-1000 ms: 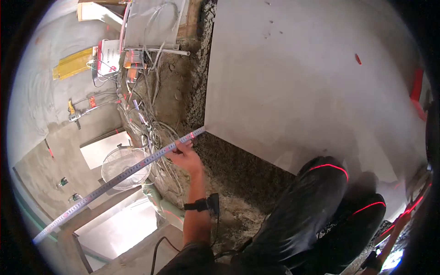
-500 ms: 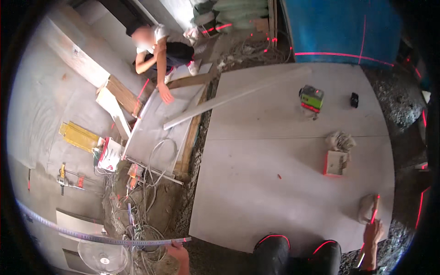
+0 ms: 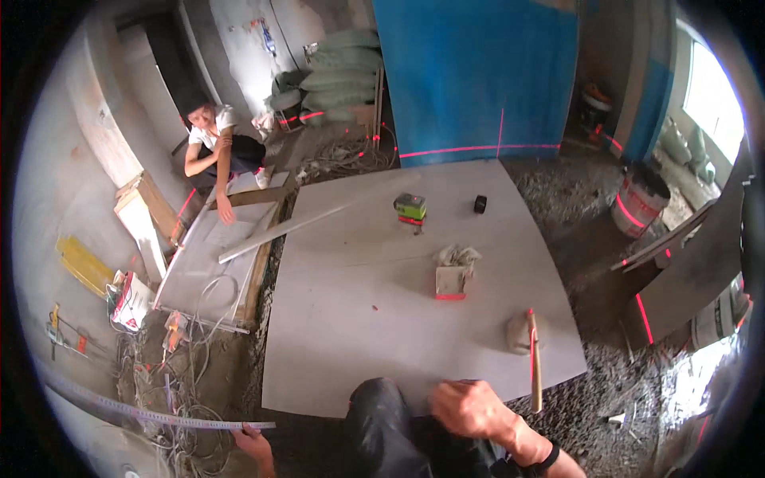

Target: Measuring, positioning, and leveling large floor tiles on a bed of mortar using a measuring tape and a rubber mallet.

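Note:
My left hand (image 3: 253, 444), at the lower left, pinches the end of a tape measure's blade (image 3: 159, 413), which stretches away to the left rim. Above my knees (image 3: 374, 414), my right hand (image 3: 470, 408) is curled closed; what its fingers hold, if anything, is hidden. A black band (image 3: 547, 457) circles that wrist. To its right, a slim wooden stick or tool handle (image 3: 535, 378) lies over the edge of a large pale board (image 3: 343, 350), its far end against a small rounded brownish lump (image 3: 518, 333).
On the board rest a green boxy device (image 3: 410, 207), a small black block (image 3: 480, 204) and a small box (image 3: 451, 284) beside crumpled plastic (image 3: 457, 256). A person (image 3: 213, 147) squats far left by a narrower board (image 3: 211, 255). Tangled cables (image 3: 191, 382) lie left; a bucket (image 3: 640, 201) stands right.
My right hand has left the wooden stick and moved left over my knees, closed. The left hand still grips the blade. The view has swung up and to the right.

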The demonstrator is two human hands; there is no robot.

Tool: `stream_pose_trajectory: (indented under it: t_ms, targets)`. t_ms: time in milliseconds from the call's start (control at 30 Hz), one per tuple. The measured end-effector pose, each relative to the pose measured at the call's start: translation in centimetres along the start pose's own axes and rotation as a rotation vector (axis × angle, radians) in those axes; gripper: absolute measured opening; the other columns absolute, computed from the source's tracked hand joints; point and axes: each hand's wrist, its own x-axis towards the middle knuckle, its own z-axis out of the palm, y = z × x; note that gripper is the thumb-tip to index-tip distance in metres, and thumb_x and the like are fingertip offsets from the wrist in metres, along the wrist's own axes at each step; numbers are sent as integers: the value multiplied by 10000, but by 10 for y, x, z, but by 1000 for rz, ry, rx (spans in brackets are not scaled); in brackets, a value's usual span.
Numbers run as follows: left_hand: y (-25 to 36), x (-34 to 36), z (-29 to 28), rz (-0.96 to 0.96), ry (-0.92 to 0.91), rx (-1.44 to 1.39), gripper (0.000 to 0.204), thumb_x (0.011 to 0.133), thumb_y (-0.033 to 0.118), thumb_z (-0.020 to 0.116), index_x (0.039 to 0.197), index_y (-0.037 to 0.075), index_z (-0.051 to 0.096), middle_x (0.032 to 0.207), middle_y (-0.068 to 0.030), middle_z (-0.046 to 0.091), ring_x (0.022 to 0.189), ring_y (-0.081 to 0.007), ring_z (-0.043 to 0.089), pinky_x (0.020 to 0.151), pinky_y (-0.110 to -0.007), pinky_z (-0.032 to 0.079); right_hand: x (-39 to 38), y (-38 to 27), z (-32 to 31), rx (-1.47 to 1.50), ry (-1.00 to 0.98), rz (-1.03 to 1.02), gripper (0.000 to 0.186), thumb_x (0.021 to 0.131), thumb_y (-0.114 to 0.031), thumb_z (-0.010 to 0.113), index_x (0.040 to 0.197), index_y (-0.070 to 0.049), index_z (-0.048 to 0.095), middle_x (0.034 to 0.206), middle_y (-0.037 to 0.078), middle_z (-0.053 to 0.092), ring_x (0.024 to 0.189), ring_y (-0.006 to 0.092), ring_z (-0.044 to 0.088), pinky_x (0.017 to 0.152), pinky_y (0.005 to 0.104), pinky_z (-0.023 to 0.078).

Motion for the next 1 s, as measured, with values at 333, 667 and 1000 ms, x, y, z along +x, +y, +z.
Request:
stream_pose_trajectory:
  t_ms: [333, 667, 1000]
  targets:
    - [81, -4, -18, -131, -52, 96, 371, 1001, 124, 557, 1241, -156, 515, 975, -353, 639, 914, -507, 627, 786, -498, 504, -448, 21, 64, -208, -418, 1342, 351, 1010, -289, 522, 1025, -2, 725, 900, 159, 717, 739, 342, 673, 684, 469, 563]
    - [85, 8, -1, -71, -77, 100, 350, 993, 123, 546, 1202, -155, 508, 1003, -372, 614, 969, -541, 581, 819, -543, 456, -148, -4, 1, -183, 675, 779, 228, 810, -64, 763, 1027, -23, 709, 741, 135, 674, 583, 250, 646, 581, 366, 518]
    - [66, 2, -11, -156, -17, 176, 405, 980, 130, 558, 1248, -170, 509, 1032, -359, 629, 993, -533, 600, 835, -540, 482, 61, -86, -56, -17, 676, 22, 422, 729, -108, 855, 1089, -27, 652, 598, 7, 558, 469, 177, 556, 461, 318, 466]
